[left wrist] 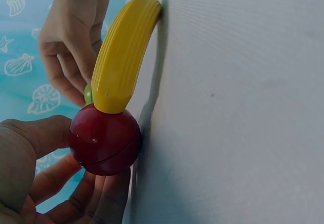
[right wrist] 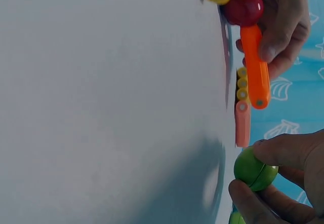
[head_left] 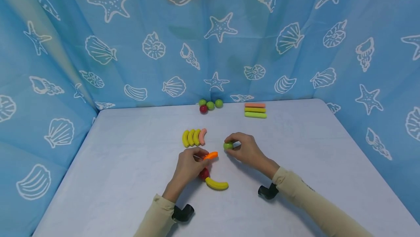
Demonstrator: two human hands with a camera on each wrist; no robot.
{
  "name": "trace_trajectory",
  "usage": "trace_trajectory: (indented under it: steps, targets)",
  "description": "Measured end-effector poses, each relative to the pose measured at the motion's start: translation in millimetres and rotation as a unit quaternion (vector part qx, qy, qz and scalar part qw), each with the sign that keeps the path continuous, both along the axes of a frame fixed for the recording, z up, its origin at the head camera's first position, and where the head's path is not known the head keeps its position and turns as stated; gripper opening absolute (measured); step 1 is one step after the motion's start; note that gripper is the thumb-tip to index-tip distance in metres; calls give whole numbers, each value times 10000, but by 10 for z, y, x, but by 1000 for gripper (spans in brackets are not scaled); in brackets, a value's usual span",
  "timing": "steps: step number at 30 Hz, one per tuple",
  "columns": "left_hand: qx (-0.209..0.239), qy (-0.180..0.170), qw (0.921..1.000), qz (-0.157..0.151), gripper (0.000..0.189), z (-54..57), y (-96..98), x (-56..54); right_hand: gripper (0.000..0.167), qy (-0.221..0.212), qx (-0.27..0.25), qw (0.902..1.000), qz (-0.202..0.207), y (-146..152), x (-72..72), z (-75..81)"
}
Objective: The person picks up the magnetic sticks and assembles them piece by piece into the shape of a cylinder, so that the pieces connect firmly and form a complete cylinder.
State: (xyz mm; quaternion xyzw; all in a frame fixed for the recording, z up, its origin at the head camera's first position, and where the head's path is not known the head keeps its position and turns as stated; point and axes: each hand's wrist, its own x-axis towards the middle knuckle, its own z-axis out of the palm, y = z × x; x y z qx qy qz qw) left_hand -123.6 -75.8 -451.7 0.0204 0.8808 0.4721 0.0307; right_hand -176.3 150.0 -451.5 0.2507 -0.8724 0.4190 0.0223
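Note:
My left hand (head_left: 189, 166) pinches an orange curved stick (head_left: 211, 155) between thumb and fingers, over the table. Below that hand a red ball (head_left: 204, 174) touches one end of a yellow curved stick (head_left: 217, 184). The left wrist view shows this red ball (left wrist: 105, 139) and the yellow stick (left wrist: 124, 54) end to end, the orange one hidden there. In the right wrist view the orange stick (right wrist: 255, 67) also meets the red ball. To the right, my right hand (head_left: 245, 151) holds a green ball (head_left: 228, 145) by its fingertips; a seam runs around the ball (right wrist: 255, 168).
Several yellow curved sticks (head_left: 191, 138) and a pink one (head_left: 202, 137) lie in a row beyond my left hand. Green balls (head_left: 210, 105) and a red ball (head_left: 203, 109) cluster at the back edge. Three straight sticks (head_left: 255, 110) lie back right. A blue curtain (head_left: 203, 47) hangs behind.

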Motion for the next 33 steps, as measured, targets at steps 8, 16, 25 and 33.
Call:
trace_trajectory:
  steps: [8, 16, 25, 33]
  targets:
    - [11, -3, 10000, 81, 19, 3, -21, 9, 29, 49, -126, 9991, 408, -79, 141, -14]
    - [-17, 137, 9999, 63, 18, -6, -6, 3, 33, 153, -205, 9985, 490, -114, 213, -13]
    - [-14, 243, 9997, 39, 16, 8, 15, 16, 33, 142, -210, 9984, 504, -108, 241, -2]
    - [-2, 191, 9998, -3, 16, 2, 22, 15, 30, 156, -117, 9988, 459, -92, 238, -16]
